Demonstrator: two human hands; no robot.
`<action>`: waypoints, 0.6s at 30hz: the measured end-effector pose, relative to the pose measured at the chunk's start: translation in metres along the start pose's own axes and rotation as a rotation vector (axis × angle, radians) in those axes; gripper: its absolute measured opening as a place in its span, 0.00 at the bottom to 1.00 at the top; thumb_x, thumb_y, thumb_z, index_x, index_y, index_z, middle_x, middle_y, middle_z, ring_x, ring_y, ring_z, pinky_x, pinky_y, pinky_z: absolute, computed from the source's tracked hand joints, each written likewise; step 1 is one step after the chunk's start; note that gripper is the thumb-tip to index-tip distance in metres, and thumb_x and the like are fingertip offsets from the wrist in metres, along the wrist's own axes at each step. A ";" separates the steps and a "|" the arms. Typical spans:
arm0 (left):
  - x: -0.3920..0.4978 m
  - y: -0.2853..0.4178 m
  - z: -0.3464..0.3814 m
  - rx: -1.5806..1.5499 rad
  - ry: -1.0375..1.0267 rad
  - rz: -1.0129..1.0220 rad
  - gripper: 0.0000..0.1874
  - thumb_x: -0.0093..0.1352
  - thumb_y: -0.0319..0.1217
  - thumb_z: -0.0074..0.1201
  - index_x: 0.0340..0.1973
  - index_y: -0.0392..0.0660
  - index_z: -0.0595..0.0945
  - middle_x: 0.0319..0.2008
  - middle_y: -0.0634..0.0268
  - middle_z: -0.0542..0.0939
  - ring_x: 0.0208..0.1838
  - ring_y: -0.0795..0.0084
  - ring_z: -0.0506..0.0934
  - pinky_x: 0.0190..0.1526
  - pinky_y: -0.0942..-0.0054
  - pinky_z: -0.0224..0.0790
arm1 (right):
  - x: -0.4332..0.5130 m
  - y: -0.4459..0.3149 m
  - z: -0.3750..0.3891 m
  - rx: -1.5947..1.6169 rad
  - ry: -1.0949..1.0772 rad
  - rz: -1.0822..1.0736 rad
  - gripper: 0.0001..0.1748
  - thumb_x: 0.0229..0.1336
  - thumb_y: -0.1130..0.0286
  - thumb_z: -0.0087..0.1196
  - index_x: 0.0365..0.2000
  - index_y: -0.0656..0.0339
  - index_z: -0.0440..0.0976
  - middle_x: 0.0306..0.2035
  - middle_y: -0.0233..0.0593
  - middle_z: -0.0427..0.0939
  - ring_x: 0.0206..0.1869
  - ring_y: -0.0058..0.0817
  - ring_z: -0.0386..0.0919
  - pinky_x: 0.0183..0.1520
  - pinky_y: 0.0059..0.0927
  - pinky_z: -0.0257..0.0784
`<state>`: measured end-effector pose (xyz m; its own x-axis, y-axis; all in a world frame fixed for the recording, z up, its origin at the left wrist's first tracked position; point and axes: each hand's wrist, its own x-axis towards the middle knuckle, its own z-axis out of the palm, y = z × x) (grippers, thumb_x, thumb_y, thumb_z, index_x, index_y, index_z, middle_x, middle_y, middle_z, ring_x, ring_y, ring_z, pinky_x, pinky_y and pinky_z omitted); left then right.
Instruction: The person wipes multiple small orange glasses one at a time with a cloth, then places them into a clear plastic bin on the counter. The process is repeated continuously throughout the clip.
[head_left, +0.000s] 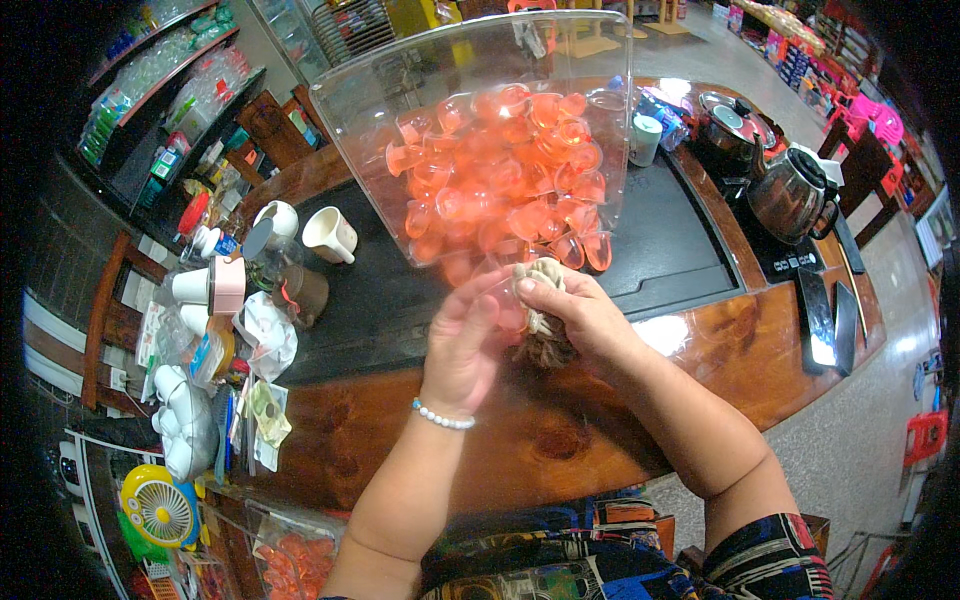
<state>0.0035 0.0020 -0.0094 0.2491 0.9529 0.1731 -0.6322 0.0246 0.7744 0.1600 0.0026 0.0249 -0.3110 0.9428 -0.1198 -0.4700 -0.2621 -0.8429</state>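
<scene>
My left hand (466, 341), with a white bead bracelet on its wrist, holds a translucent orange plastic piece (511, 311), partly hidden by the fingers. A bunched beige cloth (546, 346) is gripped in my right hand (600, 319) and pressed against that piece. Just beyond both hands stands a large clear plastic bin (352, 112). A heap of similar orange cup-shaped pieces (510, 172) fills much of it.
The wooden table (555, 442) has a black inset tray (675, 240). To the left are a white mug (330, 234), jars and a crumpled plastic bag (266, 334). A glass kettle (791, 195), a pot (731, 124) and a phone (816, 319) lie right. Below left sits a yellow fan (161, 510).
</scene>
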 end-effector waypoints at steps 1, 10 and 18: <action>0.001 0.001 0.003 0.025 0.007 0.023 0.14 0.72 0.31 0.55 0.52 0.43 0.79 0.54 0.63 0.79 0.48 0.77 0.78 0.48 0.76 0.72 | 0.000 -0.002 0.001 -0.034 0.024 -0.040 0.13 0.62 0.66 0.58 0.44 0.60 0.74 0.34 0.25 0.76 0.34 0.15 0.73 0.37 0.21 0.71; 0.000 -0.001 0.006 0.364 0.088 0.107 0.18 0.70 0.25 0.57 0.55 0.40 0.76 0.49 0.66 0.79 0.49 0.79 0.76 0.50 0.78 0.72 | 0.006 0.012 -0.013 -0.419 0.113 -0.302 0.10 0.59 0.72 0.60 0.42 0.61 0.74 0.32 0.25 0.75 0.34 0.12 0.71 0.38 0.18 0.69; -0.001 0.008 0.000 0.015 0.055 -0.101 0.21 0.72 0.30 0.54 0.60 0.44 0.72 0.51 0.65 0.80 0.49 0.73 0.79 0.43 0.78 0.75 | 0.004 -0.002 -0.015 -0.039 -0.003 -0.143 0.09 0.61 0.73 0.58 0.41 0.60 0.75 0.31 0.27 0.77 0.32 0.14 0.74 0.35 0.19 0.71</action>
<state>-0.0016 0.0011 -0.0033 0.2699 0.9610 0.0599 -0.5946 0.1174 0.7954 0.1722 0.0098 0.0188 -0.2454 0.9694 0.0040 -0.4768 -0.1172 -0.8712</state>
